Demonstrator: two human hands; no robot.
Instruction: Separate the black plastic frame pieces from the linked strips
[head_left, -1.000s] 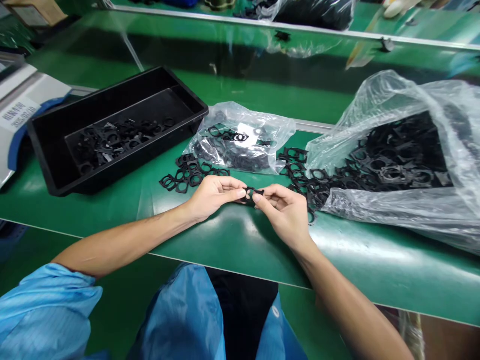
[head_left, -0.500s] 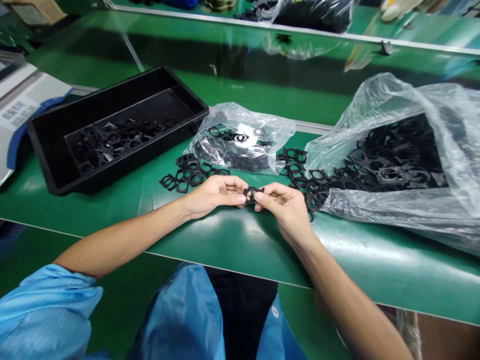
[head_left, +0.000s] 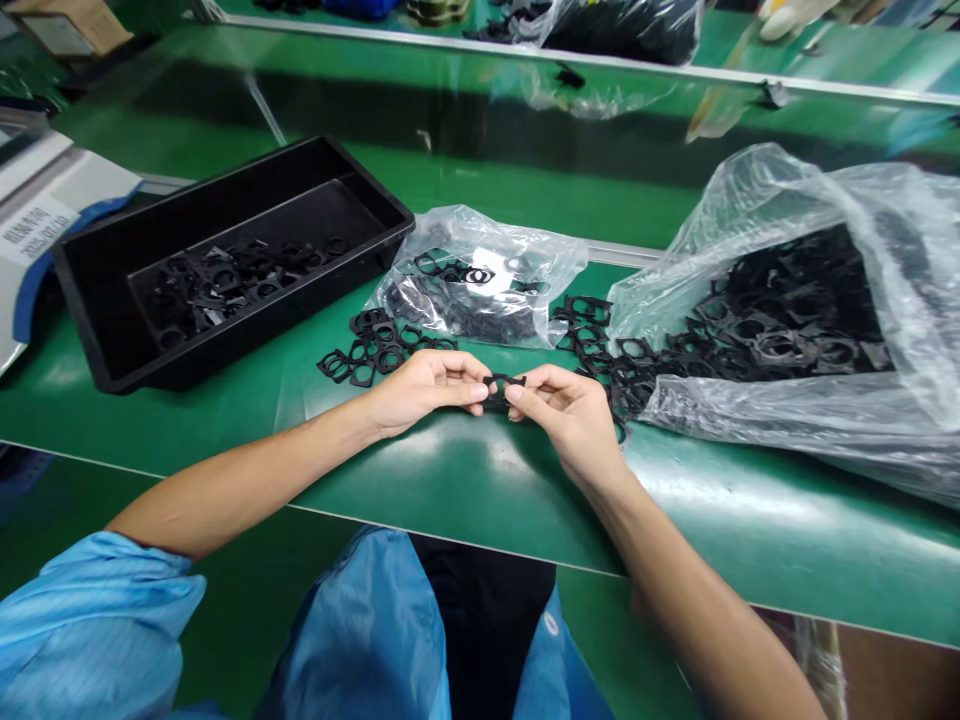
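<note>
A small black plastic frame part [head_left: 497, 386] is pinched between both hands just above the green table [head_left: 465, 480]. My left hand [head_left: 424, 390] grips its left end with thumb and fingers closed. My right hand [head_left: 566, 410] grips its right end the same way. A loose cluster of the same black parts [head_left: 379, 345] lies just beyond my left hand. More parts [head_left: 600, 350] spill from a large clear bag [head_left: 795, 300] at the right.
A black tray [head_left: 225, 260] holding several black parts stands at the left. A smaller clear bag [head_left: 480, 275] of parts lies in the middle. A white machine with a label [head_left: 37, 215] is at the far left. Another bag [head_left: 630, 25] lies across the conveyor.
Both hands have shifted slightly away from me with the part still pinched between them; the part has turned a little in the fingertips.
</note>
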